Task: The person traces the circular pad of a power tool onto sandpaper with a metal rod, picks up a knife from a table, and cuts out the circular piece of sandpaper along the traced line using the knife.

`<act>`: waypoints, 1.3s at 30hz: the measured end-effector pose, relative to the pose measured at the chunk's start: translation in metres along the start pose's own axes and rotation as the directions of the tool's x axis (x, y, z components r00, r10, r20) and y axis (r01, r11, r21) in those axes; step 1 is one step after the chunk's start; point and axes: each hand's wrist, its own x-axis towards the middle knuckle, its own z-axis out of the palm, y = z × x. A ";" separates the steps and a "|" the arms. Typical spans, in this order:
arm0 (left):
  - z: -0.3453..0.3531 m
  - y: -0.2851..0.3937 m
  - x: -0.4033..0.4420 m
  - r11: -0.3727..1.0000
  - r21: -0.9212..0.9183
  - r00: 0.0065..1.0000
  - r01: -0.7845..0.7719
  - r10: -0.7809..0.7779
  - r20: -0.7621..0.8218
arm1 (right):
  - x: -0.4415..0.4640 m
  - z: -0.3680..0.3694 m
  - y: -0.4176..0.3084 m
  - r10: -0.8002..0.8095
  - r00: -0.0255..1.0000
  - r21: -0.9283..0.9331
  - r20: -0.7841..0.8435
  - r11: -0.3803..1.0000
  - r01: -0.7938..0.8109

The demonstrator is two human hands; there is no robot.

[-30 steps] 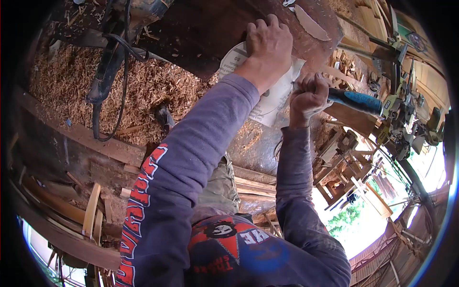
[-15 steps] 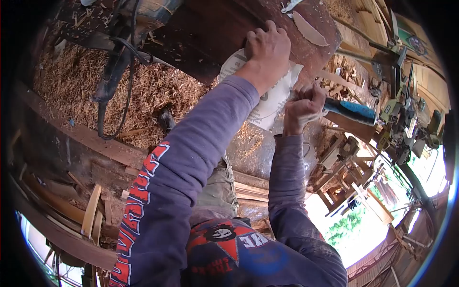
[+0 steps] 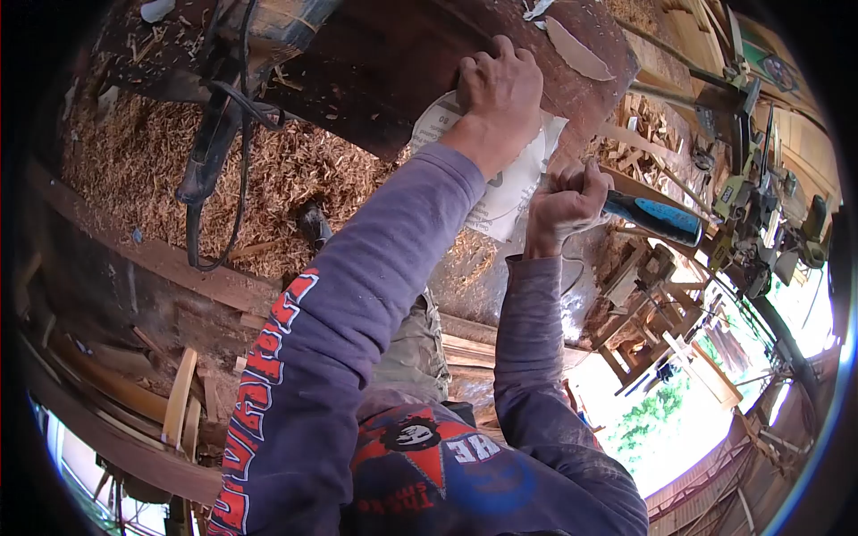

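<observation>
A pale sheet of sandpaper [image 3: 500,198] with printing on its back and a curved line on it lies over the corner of a dark reddish-brown board [image 3: 393,54]. My left hand [image 3: 502,103] presses the sheet against the board, its fingers bent at the far edge. Close by on the right, my right hand [image 3: 568,207] is closed around a tool with a blue-and-black handle [image 3: 660,219]. The handle's end points right; the working end is hidden by my fist and the sheet, so its kind is unclear.
A curved pale offcut [image 3: 579,52] lies on the board. A corded power tool [image 3: 210,147] hangs at the left above heaped wood shavings [image 3: 134,170]. At the right are green power tools [image 3: 737,210] and wooden pieces [image 3: 626,281]. Planks [image 3: 179,397] stand lower left.
My right hand and the blue-handled tool have shifted very slightly, with the handle's end a little lower. The left hand stays on the sandpaper. The whole view has tilted a little.
</observation>
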 end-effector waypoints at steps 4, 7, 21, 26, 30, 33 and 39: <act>0.002 -0.001 0.001 1.000 -0.006 1.000 0.005 -0.005 -0.012 | -0.002 -0.001 0.004 -0.042 0.998 -0.041 -0.039 0.998 0.040; 0.001 -0.001 0.001 1.000 -0.001 1.000 0.003 -0.003 -0.009 | -0.002 -0.001 0.004 -0.060 0.997 -0.060 -0.048 0.997 0.057; -0.002 0.002 0.001 0.999 -0.025 0.999 0.032 -0.031 0.045 | -0.010 -0.007 0.005 -0.083 0.992 0.031 -0.092 0.996 0.086; -0.017 0.007 0.001 0.999 -0.042 0.991 0.026 -0.020 0.129 | -0.016 -0.012 0.006 -0.032 0.995 -0.032 -0.095 0.999 0.029; -0.018 0.007 0.001 0.998 -0.052 0.991 0.033 -0.026 0.131 | -0.018 -0.008 0.001 -0.015 0.991 -0.030 -0.134 0.999 0.011; -0.015 0.007 -0.001 0.998 -0.053 0.994 0.034 -0.028 0.109 | -0.023 -0.004 -0.006 -0.028 0.983 0.036 -0.184 0.999 0.035; -0.023 0.007 -0.010 0.999 -0.052 0.996 0.005 0.000 0.086 | -0.009 -0.021 -0.016 0.166 0.980 0.035 -0.106 0.986 -0.163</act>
